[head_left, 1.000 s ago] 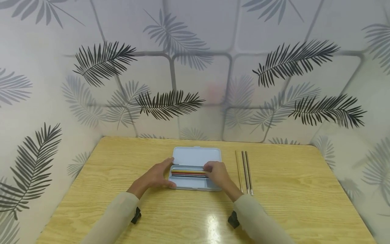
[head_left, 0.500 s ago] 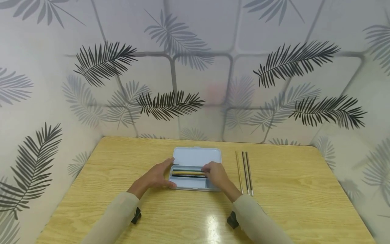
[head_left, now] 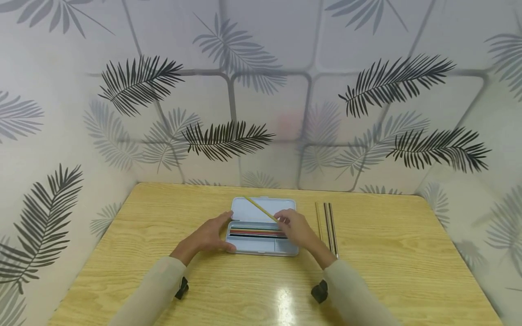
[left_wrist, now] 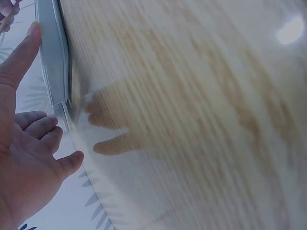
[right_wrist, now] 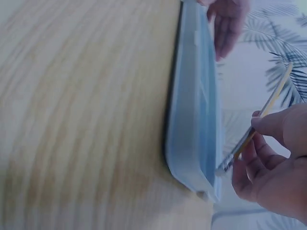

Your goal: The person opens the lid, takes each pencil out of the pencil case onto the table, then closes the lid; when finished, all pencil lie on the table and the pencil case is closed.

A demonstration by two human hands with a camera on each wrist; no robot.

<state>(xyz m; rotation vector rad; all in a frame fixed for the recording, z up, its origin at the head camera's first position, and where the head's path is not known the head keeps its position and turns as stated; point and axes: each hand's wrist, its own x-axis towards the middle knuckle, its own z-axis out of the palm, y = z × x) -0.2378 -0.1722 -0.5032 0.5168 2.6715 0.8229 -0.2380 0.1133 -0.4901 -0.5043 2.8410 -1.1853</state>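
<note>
Head view: R grip (head_left: 294, 226) pinches slim yellow, prob. wooden pencil (head_left: 261, 209); L grip (head_left: 210, 233) spread at pale-blue rect. plastic-looking case (head_left: 253, 246). Brace case; lift w/o snagging.

Head view high, facing forward-down; wrist views low, close, both sharing pale-blue case (right_wrist: 186, 120).

Looks like an indoor writing or drawing spot; cannot be pinned down as home, school or office. Shows 1 glossy wood-grain table (head_left: 387, 253) set before a pale backdrop (head_left: 269, 104) printed with leaves, with 1 pencil case (head_left: 254, 245) and 3 loose pencils (head_left: 328, 226) on top.
</note>
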